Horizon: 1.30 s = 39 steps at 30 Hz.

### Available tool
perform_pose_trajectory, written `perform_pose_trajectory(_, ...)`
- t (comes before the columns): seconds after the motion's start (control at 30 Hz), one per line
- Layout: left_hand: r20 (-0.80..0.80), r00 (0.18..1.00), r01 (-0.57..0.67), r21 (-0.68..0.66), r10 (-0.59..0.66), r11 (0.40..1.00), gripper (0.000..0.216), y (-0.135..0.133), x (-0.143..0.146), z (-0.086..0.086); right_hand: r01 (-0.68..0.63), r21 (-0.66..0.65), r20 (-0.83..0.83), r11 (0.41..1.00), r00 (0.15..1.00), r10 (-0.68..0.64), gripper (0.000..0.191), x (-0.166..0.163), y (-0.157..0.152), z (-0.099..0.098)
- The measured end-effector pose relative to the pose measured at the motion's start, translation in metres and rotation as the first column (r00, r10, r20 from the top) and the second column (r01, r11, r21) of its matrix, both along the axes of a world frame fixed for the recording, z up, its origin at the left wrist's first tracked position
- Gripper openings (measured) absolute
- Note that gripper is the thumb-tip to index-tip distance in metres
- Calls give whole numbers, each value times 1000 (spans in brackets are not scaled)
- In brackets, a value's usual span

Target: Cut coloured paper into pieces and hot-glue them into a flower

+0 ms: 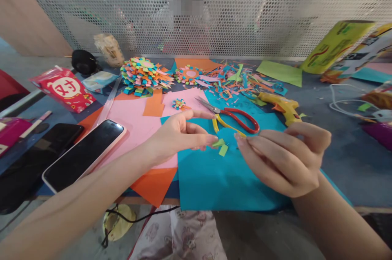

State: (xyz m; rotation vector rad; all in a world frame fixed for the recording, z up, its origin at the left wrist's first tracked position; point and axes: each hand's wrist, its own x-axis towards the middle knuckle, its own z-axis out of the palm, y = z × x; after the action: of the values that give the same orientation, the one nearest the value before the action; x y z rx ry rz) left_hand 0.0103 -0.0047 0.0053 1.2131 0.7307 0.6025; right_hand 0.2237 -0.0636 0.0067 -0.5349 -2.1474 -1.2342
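My left hand point(186, 135) is over the blue paper sheet, with thumb and fingers pinched at a small green paper strip point(218, 143). A second green paper piece point(223, 150) shows just below it. To the right, my right hand point(284, 158) is closed, thumb against fingers; what it pinches, if anything, is too small to make out. A blue paper sheet point(211, 186) lies beneath both hands. Just beyond them rest scissors point(235, 117) with red and yellow handles, blades apart. A small fringed paper flower point(178, 104) sits on pink paper point(131, 117).
A yellow glue gun point(283, 107) lies on the right. Behind are a large fringed paper flower point(142, 76), a flatter one point(190, 74) and a heap of paper shreds point(239, 82). A phone point(85, 154) and red snack packet point(65, 88) lie left. Perforated metal point(137, 11) stands behind.
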Motion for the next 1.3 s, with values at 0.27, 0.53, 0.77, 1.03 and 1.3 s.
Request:
perform_pose_trajectory(0.27,-1,999,-41,115,41,993,50,-1,-1,1,-16,-10,16,1000,1000,16,23,-3,1,4)
perform_pose_trajectory(0.53,-52,998,46,25,-44,999,57,-1,2,2,1,41,12,999,1000,-2,23,-3,4,3)
perform_pose_trajectory(0.77,-53,998,27,18,-26,999,58,0,0,2,17,47,-12,999,1000,-17,29,-4,3,3)
perform_pose_trajectory(1.03,-31,999,22,44,-21,999,55,1,-1,-1,-4,19,21,1000,1000,3,22,-3,4,2)
perform_pose_trajectory(1.3,-117,992,47,15,-45,999,57,-2,3,6,2,20,40,1000,999,-3,22,-6,2,4)
